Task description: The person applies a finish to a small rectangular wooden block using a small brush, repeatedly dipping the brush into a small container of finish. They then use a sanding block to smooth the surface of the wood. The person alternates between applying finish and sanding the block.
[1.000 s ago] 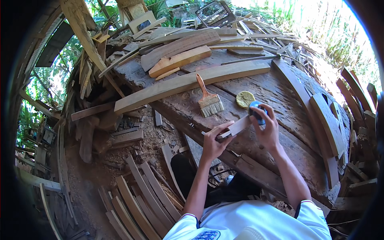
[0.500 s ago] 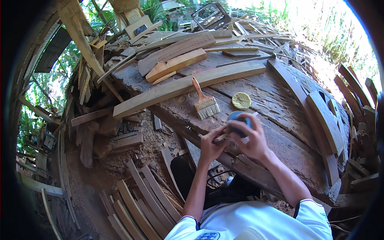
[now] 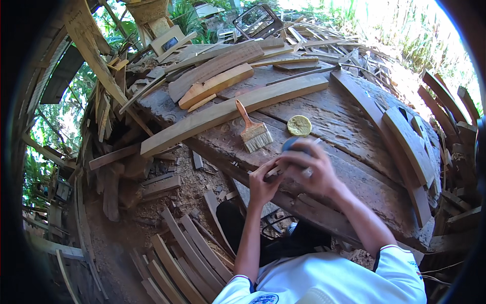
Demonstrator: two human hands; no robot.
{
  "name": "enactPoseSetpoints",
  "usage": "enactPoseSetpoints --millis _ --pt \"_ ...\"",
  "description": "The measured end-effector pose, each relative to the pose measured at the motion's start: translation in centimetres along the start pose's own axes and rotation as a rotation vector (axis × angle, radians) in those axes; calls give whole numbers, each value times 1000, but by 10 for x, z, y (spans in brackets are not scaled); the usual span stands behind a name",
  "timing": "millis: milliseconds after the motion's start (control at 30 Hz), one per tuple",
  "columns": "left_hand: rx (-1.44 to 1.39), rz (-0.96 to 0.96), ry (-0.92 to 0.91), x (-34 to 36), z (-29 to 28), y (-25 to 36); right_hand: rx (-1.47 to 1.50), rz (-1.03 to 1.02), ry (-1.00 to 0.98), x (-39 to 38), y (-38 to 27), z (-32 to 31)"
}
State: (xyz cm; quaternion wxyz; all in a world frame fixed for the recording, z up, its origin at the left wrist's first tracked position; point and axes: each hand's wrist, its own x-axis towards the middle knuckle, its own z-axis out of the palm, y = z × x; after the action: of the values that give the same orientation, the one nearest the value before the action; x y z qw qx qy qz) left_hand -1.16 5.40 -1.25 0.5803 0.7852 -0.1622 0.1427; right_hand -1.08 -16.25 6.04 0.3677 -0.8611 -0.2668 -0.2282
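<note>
Above the near edge of a rough plank bench [image 3: 349, 159], my two hands are close together, nearly touching. My right hand [image 3: 318, 171] is smeared by motion, its fingers curled round a blue rounded object [image 3: 292, 144] that shows only in part. Closed fingers of my left hand [image 3: 262, 185] pinch a small dark piece, mostly hidden, whose kind I cannot make out. Just beyond my hands lies a round, flat yellow disc [image 3: 299, 125] with a rough surface. To its left rests a wide paintbrush [image 3: 255, 134] with a wooden handle and pale bristles.
A long curved wooden beam [image 3: 233, 112] lies across the bench behind the brush. Shorter boards [image 3: 217, 83] pile up behind it. More curved planks [image 3: 407, 144] line the right side. Curved slats [image 3: 185, 258] stand at lower left, near wood chips on the ground.
My right hand has shifted slightly and is now blurred, the blue object showing less between its fingers. My left hand stays closed beside it. The whole view has shifted a little.
</note>
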Motion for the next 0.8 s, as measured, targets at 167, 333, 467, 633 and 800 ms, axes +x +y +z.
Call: enactPoseSetpoints --millis 167,333,467,633,800 --pt "-14 59 -27 4 3 14 -108 225 195 -5 35 -3" --pt "12 30 1 0 -1 3 58 -81 -1 0 -5 1" --pt "8 54 6 1 0 10 22 239 167 -1 18 7" --pt "-14 -40 7 -1 -7 -1 91 -77 -44 -3 -17 3" --pt "14 79 13 5 1 10 -1 191 96 -1 10 -3"
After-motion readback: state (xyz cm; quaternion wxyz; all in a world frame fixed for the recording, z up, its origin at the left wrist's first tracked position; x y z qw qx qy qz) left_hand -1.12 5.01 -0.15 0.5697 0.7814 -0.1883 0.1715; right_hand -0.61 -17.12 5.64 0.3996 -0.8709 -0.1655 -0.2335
